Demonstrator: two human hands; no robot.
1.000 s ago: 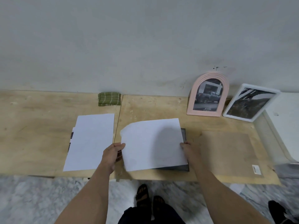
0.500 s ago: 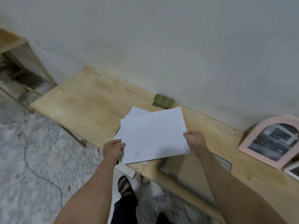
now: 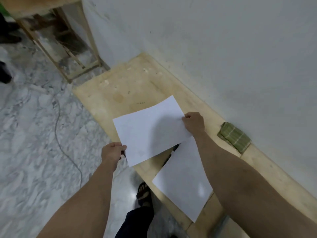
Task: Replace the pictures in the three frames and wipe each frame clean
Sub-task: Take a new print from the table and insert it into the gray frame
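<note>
Here we held a white sheet (image 3: 151,129) in the air above the wooden board (image 3: 123,93), our left hand (image 3: 112,152) pinching its near left corner and our right hand (image 3: 194,124) gripping its far right edge with curled fingers. Below and to the right of it, a second white sheet (image 3: 183,182) lay flat on the board, partly under our right forearm. Farther right, a folded green cloth (image 3: 234,135) sat against the wall (image 3: 223,48).

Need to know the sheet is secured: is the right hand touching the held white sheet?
Touching. The head view shows the right hand pinching the far edge of the held white sheet, fingers curled over it.
</note>
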